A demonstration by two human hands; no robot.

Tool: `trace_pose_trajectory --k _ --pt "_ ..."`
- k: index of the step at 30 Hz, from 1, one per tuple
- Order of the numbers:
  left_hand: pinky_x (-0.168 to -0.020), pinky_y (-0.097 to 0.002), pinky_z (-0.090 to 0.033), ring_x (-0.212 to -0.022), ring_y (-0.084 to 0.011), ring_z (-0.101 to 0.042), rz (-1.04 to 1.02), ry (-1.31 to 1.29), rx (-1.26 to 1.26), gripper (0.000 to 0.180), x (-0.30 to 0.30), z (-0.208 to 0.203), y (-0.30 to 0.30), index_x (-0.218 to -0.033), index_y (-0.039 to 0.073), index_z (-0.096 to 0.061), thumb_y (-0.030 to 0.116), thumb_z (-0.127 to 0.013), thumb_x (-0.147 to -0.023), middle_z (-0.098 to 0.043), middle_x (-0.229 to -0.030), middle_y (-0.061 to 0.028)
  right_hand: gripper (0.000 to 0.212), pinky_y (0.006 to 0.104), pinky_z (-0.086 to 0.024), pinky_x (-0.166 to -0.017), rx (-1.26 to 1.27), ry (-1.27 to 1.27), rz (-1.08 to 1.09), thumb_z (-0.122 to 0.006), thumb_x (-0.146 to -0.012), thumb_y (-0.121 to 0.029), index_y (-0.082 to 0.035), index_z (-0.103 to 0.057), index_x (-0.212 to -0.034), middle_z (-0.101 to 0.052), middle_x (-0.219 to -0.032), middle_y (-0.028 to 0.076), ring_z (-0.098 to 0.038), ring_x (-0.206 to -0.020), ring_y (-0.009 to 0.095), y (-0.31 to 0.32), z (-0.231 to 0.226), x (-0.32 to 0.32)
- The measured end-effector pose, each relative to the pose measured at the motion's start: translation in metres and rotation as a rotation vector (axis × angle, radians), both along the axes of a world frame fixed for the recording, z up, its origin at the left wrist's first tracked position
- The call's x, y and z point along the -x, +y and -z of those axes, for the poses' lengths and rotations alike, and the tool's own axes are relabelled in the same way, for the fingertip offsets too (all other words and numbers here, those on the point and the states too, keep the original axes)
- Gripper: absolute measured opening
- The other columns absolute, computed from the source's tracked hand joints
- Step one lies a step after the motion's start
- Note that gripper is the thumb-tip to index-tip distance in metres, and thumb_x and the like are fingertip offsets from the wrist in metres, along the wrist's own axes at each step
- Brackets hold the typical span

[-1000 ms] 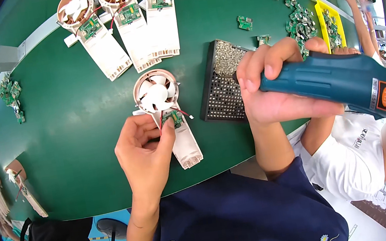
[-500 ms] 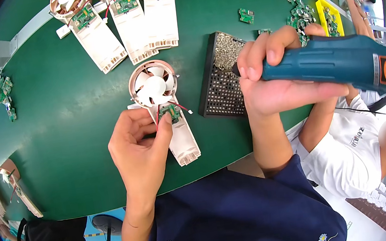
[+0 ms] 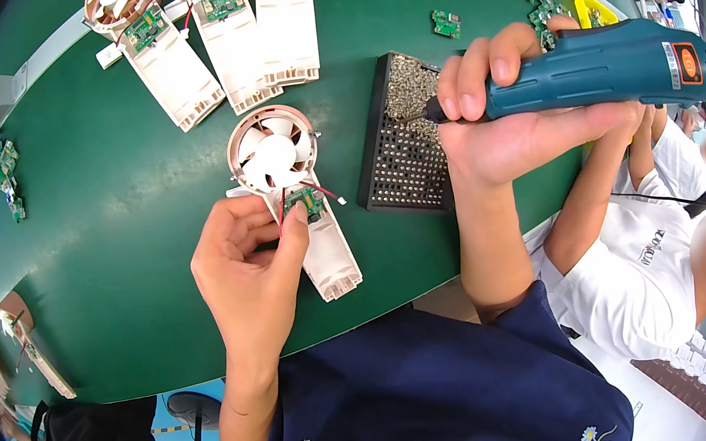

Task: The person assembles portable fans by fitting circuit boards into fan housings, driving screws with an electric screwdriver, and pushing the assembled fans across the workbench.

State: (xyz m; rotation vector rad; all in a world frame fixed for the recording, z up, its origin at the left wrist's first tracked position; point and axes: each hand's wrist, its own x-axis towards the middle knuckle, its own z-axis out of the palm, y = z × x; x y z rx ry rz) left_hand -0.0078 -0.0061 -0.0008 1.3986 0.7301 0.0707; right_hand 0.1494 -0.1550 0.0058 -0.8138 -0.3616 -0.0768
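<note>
My left hand (image 3: 246, 250) pinches a white fan housing near its middle, the thumb on the small green circuit board (image 3: 303, 202). The fan housing (image 3: 331, 260) lies on the green table, its round white-bladed fan (image 3: 273, 152) at the far end, and red and black wires run beside the board. My right hand (image 3: 496, 108) is wrapped round a teal electric screwdriver (image 3: 595, 70), held level with its dark tip pointing left. That tip is over a black screw tray (image 3: 373, 158), which has loose screws at the far end and rows of screws standing in holes.
Three similar fan housings (image 3: 171, 74) lie side by side at the far edge. Loose circuit boards (image 3: 446, 23) sit at far right, near a yellow bin (image 3: 588, 7); more boards (image 3: 0, 168) lie at left. Another housing (image 3: 35, 350) is near left. A co-worker in white (image 3: 625, 271) sits at right.
The screwdriver has swung to a more level pose, its dark tip now showing over the screw tray. My left hand keeps its hold on the fan housing; the whole view has shifted slightly.
</note>
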Motion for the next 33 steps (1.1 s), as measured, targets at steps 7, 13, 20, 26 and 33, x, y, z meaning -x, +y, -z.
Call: trace_pose_trajectory --k 7,13,20,26,33 --pt "-0.058 -0.0202 -0.051 -0.073 -0.0089 -0.065 0.003 -0.029 0.004 0.017 -0.007 -0.001 -0.002 -0.091 -0.004 -0.057 -0.001 -0.071 -0.082 -0.068 -0.084 -0.0087 0.096 0.0294 -0.04 -0.038 0.093 -0.251 -0.1 -0.042 -0.068 -0.091 -0.013 -0.044 -0.124 -0.05 -0.068 0.009 -0.047 -0.044 0.018 0.003 0.005 0.015" --pt "-0.061 -0.022 -0.054 -0.071 -0.0093 -0.067 -0.005 -0.035 -0.086 0.017 -0.012 0.004 -0.011 -0.088 -0.005 -0.058 0.001 -0.073 -0.081 -0.07 -0.081 -0.0088 0.097 0.0378 -0.043 -0.045 0.01 -0.381 -0.196 -0.052 -0.071 -0.084 -0.009 -0.044 -0.133 -0.056 -0.077 0.018 -0.05 -0.051 0.026 -0.004 -0.001 0.025" --pt "-0.06 -0.0235 -0.055 -0.071 -0.0113 -0.069 0.012 -0.059 -0.104 0.018 -0.014 0.003 -0.011 -0.088 -0.005 -0.058 0.002 -0.073 -0.081 -0.07 -0.08 -0.0094 0.075 0.0321 -0.039 -0.039 0.127 -0.381 -0.221 -0.053 -0.086 -0.07 -0.011 -0.045 -0.132 -0.053 -0.078 0.005 -0.044 -0.043 0.018 0.009 -0.042 0.066" --pt "-0.059 -0.0235 -0.055 -0.071 -0.0119 -0.069 -0.004 -0.093 -0.134 0.019 -0.012 0.006 -0.012 -0.088 -0.004 -0.057 0.001 -0.073 -0.081 -0.07 -0.08 -0.0099 0.075 0.0391 -0.043 -0.048 0.131 -0.316 -0.395 -0.052 -0.084 -0.072 -0.02 -0.044 -0.137 -0.051 -0.08 0.007 -0.045 -0.047 0.022 0.011 -0.024 0.072" --pt "-0.059 -0.0233 -0.055 -0.071 -0.0119 -0.07 0.002 -0.096 -0.157 0.019 -0.01 0.004 -0.012 -0.087 -0.005 -0.057 0.001 -0.073 -0.081 -0.071 -0.081 -0.0101 0.065 0.0427 -0.041 -0.06 0.097 -0.271 -0.418 -0.048 -0.088 -0.065 -0.019 -0.041 -0.133 -0.051 -0.084 0.014 -0.047 -0.059 0.027 0.012 -0.019 0.075"
